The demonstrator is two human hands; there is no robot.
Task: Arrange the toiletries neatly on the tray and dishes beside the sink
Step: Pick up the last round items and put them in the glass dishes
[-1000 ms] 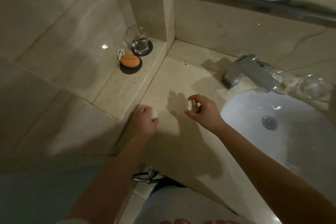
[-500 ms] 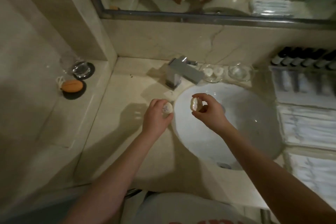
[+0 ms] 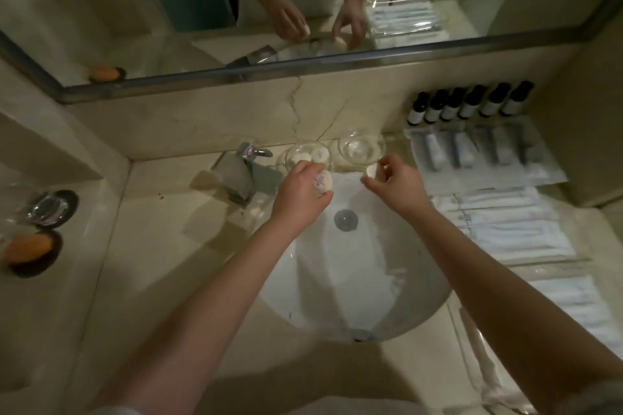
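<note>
My left hand [image 3: 301, 193] grips a small round white wrapped soap [image 3: 323, 181] over the far rim of the sink, just in front of a glass dish [image 3: 291, 153] that holds two white round soaps. My right hand [image 3: 396, 182] pinches another small white soap [image 3: 371, 171] just below a second glass dish [image 3: 379, 142], which looks bare inside. Both dishes stand behind the white basin [image 3: 354, 279], right of the faucet [image 3: 241, 175]. A tray [image 3: 553, 172] at the right holds a row of dark bottles [image 3: 468, 104] and several packets.
White wrapped packets [image 3: 505, 222] lie in rows on the counter right of the basin. On the left ledge a glass [image 3: 43, 209] and an orange soap [image 3: 28, 247] sit on dark coasters. The mirror [image 3: 303, 3] runs along the back wall.
Both hands have moved forward and rightward from the left counter, across the basin, up to the two glass dishes, each still holding its soap. The view swung right.
</note>
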